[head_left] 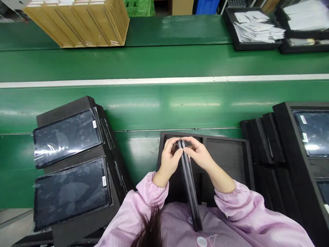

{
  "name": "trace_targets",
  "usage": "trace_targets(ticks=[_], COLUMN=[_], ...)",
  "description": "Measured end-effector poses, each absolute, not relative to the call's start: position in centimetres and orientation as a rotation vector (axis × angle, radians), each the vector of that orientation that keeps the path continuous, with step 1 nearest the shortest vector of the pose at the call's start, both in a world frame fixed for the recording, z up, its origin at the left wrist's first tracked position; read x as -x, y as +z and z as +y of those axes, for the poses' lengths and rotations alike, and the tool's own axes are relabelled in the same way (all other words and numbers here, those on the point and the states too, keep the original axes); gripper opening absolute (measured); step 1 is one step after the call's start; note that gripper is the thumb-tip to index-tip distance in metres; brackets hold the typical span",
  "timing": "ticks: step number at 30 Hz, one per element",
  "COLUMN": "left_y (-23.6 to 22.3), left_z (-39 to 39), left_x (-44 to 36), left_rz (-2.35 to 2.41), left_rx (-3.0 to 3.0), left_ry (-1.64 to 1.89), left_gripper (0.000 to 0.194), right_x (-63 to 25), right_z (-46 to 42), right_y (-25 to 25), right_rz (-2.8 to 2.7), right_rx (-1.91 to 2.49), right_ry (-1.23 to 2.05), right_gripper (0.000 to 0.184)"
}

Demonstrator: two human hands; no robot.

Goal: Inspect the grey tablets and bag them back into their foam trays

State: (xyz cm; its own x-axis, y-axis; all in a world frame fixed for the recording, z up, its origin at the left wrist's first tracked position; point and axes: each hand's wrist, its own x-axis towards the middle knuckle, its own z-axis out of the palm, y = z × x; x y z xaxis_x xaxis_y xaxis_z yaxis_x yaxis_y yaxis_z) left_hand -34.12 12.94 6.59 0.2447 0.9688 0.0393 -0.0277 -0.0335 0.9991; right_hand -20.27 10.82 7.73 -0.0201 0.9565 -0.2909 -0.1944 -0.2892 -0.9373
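Two tablets (189,187) stand on edge, side by side, in front of my chest. My left hand (170,156) pinches the upper end of the left one, thumb and fingers closed on it. On the other side, my right hand (197,152) grips the upper end of the right one in the same way. Their long edges face up toward me and their screens are hidden. Beneath them lies a black foam tray (226,161) with recessed compartments; the right compartment holds nothing.
On the left, film-covered tablets (67,137) lie on stacked black foam trays (64,106). More black trays (282,137) stand at the right, one holding a tablet (316,132). Cardboard dividers (89,25) and a bin of white papers (253,29) stand at the back of the green bench (154,61).
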Motion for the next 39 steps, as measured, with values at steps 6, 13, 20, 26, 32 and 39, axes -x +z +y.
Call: trace_targets(ticks=[6,13,20,26,32,39], left_y=[6.3,5.9,6.1,5.9,5.9,5.7], left_z=[12.9,12.9,12.9,12.9,13.0,12.9], left_x=[34.3,35.2,35.3,35.3,35.5,35.5], left_rz=[1.006,0.815,0.814,0.809,0.771,0.774], left_rx=[-1.343,-1.380,-1.355,-1.324,-1.362,-1.375], left_ry=[1.044,0.968,0.928,0.907,0.839,0.789], left_gripper=[0.028,0.049,0.049,0.051,0.061,0.071], right_x=[20.2,19.5,19.2,19.1,18.5,18.1], right_z=[10.7,10.4,10.4,10.4,10.1,9.7], right_y=[7.6,7.6,7.5,7.5,7.4,7.0], right_rz=[-0.927,-1.005,-1.052,-1.070,-1.111,-1.133], right_rx=[1.269,1.176,1.144,1.124,1.091,1.079], right_ry=[1.488,1.549,1.557,1.566,1.658,1.701], right_gripper=[0.032,0.045,0.048,0.048,0.062,0.074])
